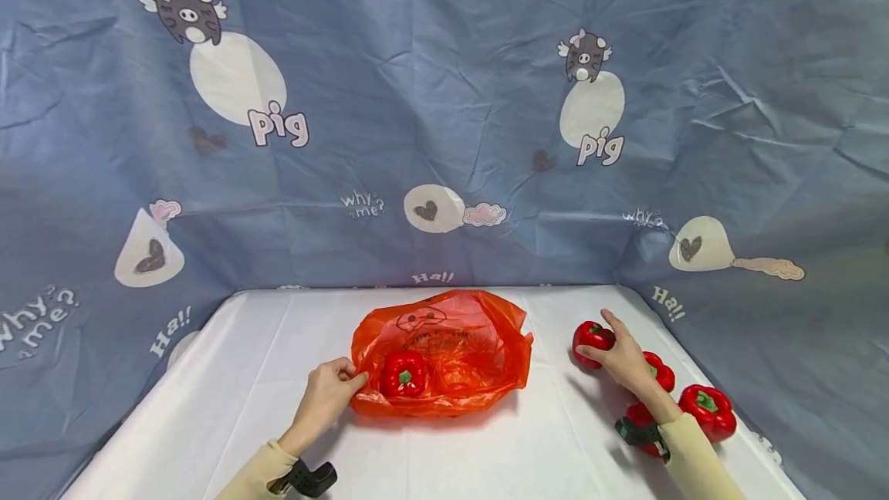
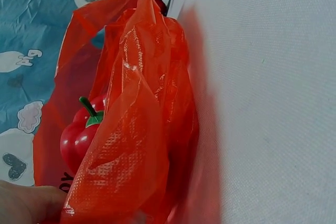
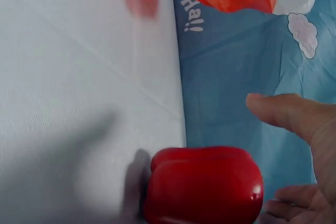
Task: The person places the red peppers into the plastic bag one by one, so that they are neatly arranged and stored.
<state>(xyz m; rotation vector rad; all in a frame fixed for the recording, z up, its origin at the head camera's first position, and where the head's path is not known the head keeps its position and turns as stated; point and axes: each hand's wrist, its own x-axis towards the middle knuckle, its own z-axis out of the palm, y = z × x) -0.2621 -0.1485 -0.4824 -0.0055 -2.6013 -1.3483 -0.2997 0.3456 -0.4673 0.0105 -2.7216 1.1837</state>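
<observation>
An orange-red plastic bag (image 1: pixel 479 330) lies spread on the table with its mouth open, and one red bell pepper (image 1: pixel 410 369) with a green stem sits inside it. My left hand (image 1: pixel 326 393) pinches the bag's left rim between thumb and fingers. Over on the right, my right hand (image 1: pixel 627 361) hovers at another red bell pepper (image 1: pixel 589 336), thumb and fingers spread apart. In the right wrist view a gap shows between the thumb and that bell pepper (image 3: pixel 205 187); contact by the other fingers cannot be made out.
More red bell peppers stand at the right: one behind my right hand (image 1: pixel 664 373), one beside the sleeve (image 1: pixel 708 411), and one partly hidden under the wrist. A white cloth covers the table (image 1: pixel 243 376). A blue printed curtain (image 1: pixel 444 137) rises behind and at both sides.
</observation>
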